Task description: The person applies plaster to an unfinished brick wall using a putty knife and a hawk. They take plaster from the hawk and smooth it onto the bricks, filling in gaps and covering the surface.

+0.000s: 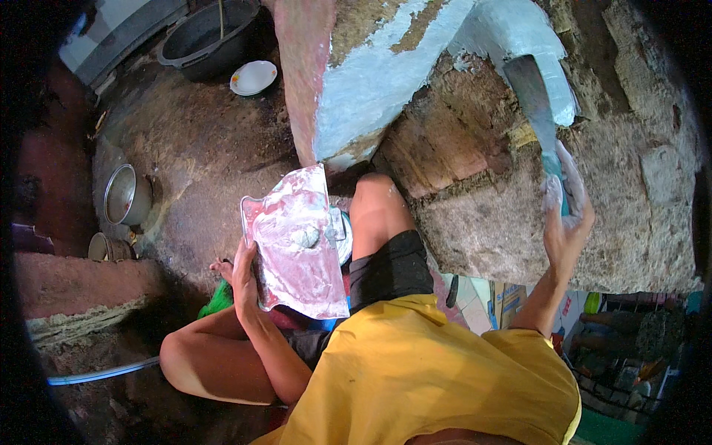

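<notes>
A putty knife (535, 100) is in my right hand (567, 200), its broad metal blade up against the rough wall beside a patch of pale blue-white plaster (519, 33). White paste coats the fingers around its green handle. My left hand (245, 274) grips the edge of a flat pinkish board (293, 278) with one straight side and one curved side. White paste is smeared over the board, with a small lump (305, 236) near its middle. The board is above my lap, next to my bent knee.
Bare stone and brick wall (630, 222) fills the right side. A plastered corner (371, 96) juts out ahead. On the floor at the left are a large dark basin (204, 52), a white bowl (254, 78), a metal pot (126, 194) and a pale hose (104, 372).
</notes>
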A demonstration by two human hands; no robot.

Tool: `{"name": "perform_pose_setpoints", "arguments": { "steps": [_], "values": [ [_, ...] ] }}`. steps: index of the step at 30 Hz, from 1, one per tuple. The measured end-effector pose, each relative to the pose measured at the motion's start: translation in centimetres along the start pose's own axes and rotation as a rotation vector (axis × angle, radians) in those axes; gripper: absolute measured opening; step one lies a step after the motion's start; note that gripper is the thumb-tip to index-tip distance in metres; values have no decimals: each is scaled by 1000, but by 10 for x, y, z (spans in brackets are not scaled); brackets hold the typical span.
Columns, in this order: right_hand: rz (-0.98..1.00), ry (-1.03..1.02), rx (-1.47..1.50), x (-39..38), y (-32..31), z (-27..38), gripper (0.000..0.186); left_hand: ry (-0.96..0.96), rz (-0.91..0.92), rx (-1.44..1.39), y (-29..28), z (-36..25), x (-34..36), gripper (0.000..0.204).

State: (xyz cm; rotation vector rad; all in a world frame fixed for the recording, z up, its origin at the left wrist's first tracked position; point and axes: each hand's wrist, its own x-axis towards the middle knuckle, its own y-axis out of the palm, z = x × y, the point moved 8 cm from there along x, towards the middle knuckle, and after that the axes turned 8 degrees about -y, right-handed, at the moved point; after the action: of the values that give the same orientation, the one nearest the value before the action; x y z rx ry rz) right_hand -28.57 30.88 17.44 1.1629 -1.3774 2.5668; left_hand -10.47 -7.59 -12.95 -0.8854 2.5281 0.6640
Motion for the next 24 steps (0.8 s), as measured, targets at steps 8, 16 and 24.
{"name": "perform_pose_setpoints", "arguments": {
  "steps": [8, 16, 24],
  "values": [
    [-63, -117, -38, 21, 2, 6, 33, -10, 37, -3, 2, -3, 4, 62],
    [-206, -178, 38, 34, -44, -1, 36, 0, 111, -26, 10, -4, 7, 61],
    [540, 3, 470, -5, 48, 60, 33, -7, 84, 22, 4, -12, -7, 57]
  ]
}}
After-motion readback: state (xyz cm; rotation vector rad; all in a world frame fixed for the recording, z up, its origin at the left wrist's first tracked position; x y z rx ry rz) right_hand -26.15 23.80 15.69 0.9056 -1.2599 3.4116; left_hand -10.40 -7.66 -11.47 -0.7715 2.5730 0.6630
